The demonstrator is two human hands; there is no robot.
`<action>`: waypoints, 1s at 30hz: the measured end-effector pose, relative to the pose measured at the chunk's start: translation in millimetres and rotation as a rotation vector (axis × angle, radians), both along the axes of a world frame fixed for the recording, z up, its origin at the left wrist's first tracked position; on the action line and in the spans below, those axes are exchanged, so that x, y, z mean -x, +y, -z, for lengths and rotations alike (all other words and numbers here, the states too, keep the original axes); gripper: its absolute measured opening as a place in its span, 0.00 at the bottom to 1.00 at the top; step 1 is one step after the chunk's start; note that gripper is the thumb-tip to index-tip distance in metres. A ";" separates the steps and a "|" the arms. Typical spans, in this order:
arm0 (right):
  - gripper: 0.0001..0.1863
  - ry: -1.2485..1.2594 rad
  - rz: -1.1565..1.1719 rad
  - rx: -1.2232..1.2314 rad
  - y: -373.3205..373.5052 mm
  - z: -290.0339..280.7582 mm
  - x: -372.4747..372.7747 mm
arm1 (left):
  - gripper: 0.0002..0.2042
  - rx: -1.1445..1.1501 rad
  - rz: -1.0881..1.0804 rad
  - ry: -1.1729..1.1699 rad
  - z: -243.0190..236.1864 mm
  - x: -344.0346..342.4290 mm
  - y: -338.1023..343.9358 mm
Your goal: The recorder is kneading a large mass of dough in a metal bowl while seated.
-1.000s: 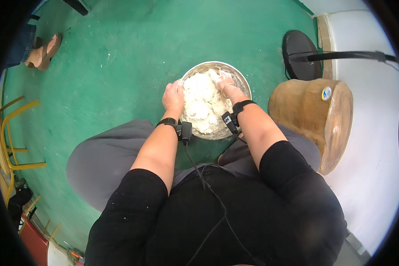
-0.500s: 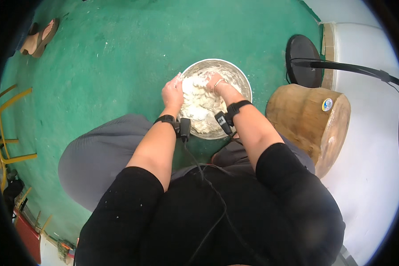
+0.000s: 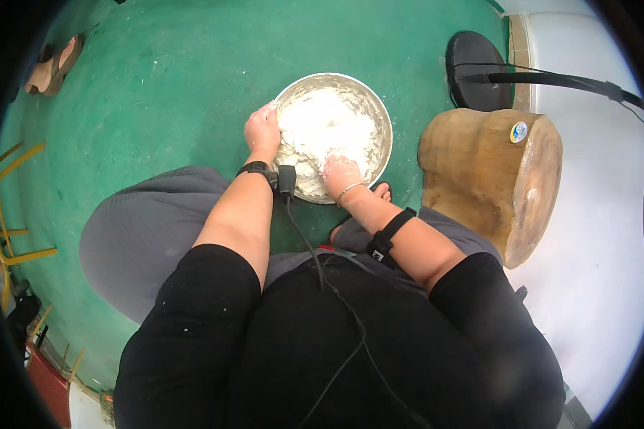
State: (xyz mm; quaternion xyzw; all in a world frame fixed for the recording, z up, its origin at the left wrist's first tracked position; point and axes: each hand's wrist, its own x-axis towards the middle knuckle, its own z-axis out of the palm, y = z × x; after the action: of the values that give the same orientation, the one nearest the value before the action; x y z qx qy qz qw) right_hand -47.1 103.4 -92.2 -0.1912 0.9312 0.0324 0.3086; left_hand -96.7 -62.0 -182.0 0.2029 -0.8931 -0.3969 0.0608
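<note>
A steel bowl (image 3: 383,134) of pale, lumpy dough (image 3: 324,121) stands on the floor between my bent legs. My left hand (image 3: 262,127) grips its rim on the left, fingers wrapped at the edge. My right hand (image 3: 340,171), floury and low in the bowl, has its curled fingers sunk into the dough near the side closest to me. Straps with small black devices circle both my forearms, with a cable running down over my shirt.
At my right are a wooden log stool (image 3: 465,179), a round black stand base (image 3: 472,68) with a pole, and a white wall (image 3: 587,214). Another person's sandaled foot (image 3: 54,68) is at the upper left. Yellow chair frames (image 3: 28,254) line the left edge.
My right hand has drawn back from the far right of the bowl toward me, still in the dough. The bowl and my left hand appear higher and further left in view.
</note>
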 end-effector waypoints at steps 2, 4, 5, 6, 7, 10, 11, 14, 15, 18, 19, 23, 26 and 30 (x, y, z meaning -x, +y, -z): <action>0.12 -0.072 0.013 -0.042 -2.2 10.7 2.8 | 0.15 -0.001 0.001 -0.008 1.1 0.8 -0.3; 0.12 -0.141 0.026 -0.091 3.0 29.1 6.4 | 0.15 -0.025 0.013 -0.020 0.0 2.1 2.5; 0.12 -0.147 0.085 -0.038 5.7 38.2 7.4 | 0.15 -0.023 0.017 -0.028 -0.1 2.0 3.4; 0.12 -0.155 0.138 0.018 3.9 41.9 10.9 | 0.15 -0.027 0.019 -0.045 1.1 0.8 1.5; 0.12 -0.165 0.137 0.023 1.2 46.3 14.8 | 0.15 -0.033 0.022 -0.063 2.5 -0.4 -0.4; 0.14 -0.211 0.080 0.002 -9.4 59.1 27.1 | 0.14 -0.010 0.045 -0.083 5.1 -1.7 -3.2; 0.15 -0.200 0.067 -0.013 -13.3 63.3 31.0 | 0.14 -0.009 0.048 -0.089 5.6 -2.2 -4.2; 0.18 -0.186 0.084 -0.060 -16.5 80.6 45.3 | 0.14 -0.039 0.066 -0.136 0.9 0.6 -3.2; 0.19 -0.179 0.111 -0.088 -17.9 84.6 50.9 | 0.14 -0.027 0.059 -0.124 1.1 0.5 -2.8; 0.20 -0.161 0.144 -0.109 -21.3 89.2 67.7 | 0.14 -0.021 0.055 -0.108 1.1 1.2 -2.5; 0.20 -0.149 0.143 -0.111 -22.8 87.1 72.9 | 0.13 -0.024 0.059 -0.109 1.4 1.2 -2.8; 0.19 -0.081 -0.016 -0.144 -19.1 69.7 69.4 | 0.14 -0.073 0.055 -0.063 0.2 1.6 -1.2; 0.17 -0.137 -0.200 -0.139 -13.8 50.3 78.2 | 0.14 -0.142 0.047 -0.172 -4.0 5.8 -1.3; 0.18 -0.247 -0.094 0.024 -38.1 3.1 94.4 | 0.15 -0.205 -0.104 -0.055 6.2 -19.8 -24.0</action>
State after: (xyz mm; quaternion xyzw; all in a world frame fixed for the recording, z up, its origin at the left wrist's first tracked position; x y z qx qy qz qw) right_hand -141.5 65.3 -95.3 -0.2409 0.8765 0.0118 0.4165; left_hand -76.8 -86.0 -188.2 0.2649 -0.8375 -0.4766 0.0358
